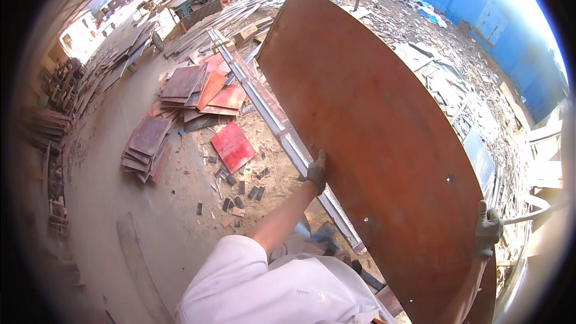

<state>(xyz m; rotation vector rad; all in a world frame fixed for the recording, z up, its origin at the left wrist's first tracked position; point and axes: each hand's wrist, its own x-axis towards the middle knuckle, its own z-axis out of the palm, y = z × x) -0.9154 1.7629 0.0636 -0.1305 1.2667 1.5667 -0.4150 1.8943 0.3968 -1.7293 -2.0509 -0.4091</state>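
A large reddish-brown plywood board (384,120) with a few small holes slants across the right half of the view. My left hand (316,172), in a dark glove, grips the board's left edge, with part of the hand hidden. On the opposite edge is my gloved right hand (489,228), closed around the board's rim; its forearm lies over the board's face. A long metal rail (294,147) with a ruler-like scale runs beside the board's left edge, close to my left hand. A pale rod (531,215) shows just right of my right hand; whether they touch, I cannot tell.
Stacked red and brown boards (186,87) lie on the ground to the left, near a bright red panel (233,146) and small dark offcuts (231,204). A long plank (141,258) lies lower left. Wood scraps cover the ground before a blue wall (480,18).
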